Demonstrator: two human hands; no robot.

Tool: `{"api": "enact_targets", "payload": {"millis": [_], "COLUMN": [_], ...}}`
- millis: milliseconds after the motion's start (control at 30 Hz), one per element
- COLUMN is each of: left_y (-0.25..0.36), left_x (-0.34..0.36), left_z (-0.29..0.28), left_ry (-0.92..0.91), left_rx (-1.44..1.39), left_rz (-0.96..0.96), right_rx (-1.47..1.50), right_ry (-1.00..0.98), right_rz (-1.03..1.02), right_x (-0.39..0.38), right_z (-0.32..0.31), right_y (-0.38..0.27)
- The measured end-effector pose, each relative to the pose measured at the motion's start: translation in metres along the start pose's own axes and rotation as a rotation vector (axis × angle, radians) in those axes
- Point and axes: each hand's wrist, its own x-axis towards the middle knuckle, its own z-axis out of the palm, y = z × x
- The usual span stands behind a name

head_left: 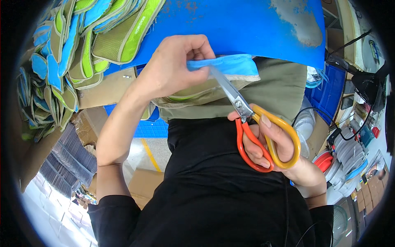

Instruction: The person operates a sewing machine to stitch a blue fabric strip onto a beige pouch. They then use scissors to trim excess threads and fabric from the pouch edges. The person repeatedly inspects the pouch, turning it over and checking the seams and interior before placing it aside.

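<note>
My left hand pinches the edge of a sewn fabric piece, blue with a pale trim along its border. More of the piece, in tan mesh with a green strip, hangs below over my lap. In my right hand is a pair of scissors with one orange-red and one yellow handle; my fingers go through the loops. The blades point up and left, their tips at the fabric beside my left thumb. The blades look nearly closed, and the tips are partly blurred.
A heap of similar green, blue and tan fabric pieces lies at the upper left on a blue worktable. Stacked grey sheets stand lower left near cardboard. Thread cones, cables and a blue crate are at the right.
</note>
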Motion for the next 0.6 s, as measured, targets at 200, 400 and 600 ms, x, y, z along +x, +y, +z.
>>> {"api": "enact_targets", "payload": {"millis": [200,400,600], "left_y": [-0.0022,-0.0028,-0.0011], "left_x": [0.0003,-0.0023,-0.0016], "left_z": [0.0009,0.0064,0.0058], "left_ry": [0.010,0.040,0.033], "left_rx": [0.007,0.032,0.051], "left_rz": [0.018,0.031,-0.016], "right_rx": [0.026,-0.002,-0.225], "right_ry": [0.008,0.063,0.054], "right_rz": [0.001,0.014,-0.021], "right_x": [0.0012,0.0008,0.0011], "right_z": [0.0000,0.0050,0.0016], "right_y": [0.0003,-0.0018,-0.0062]}}
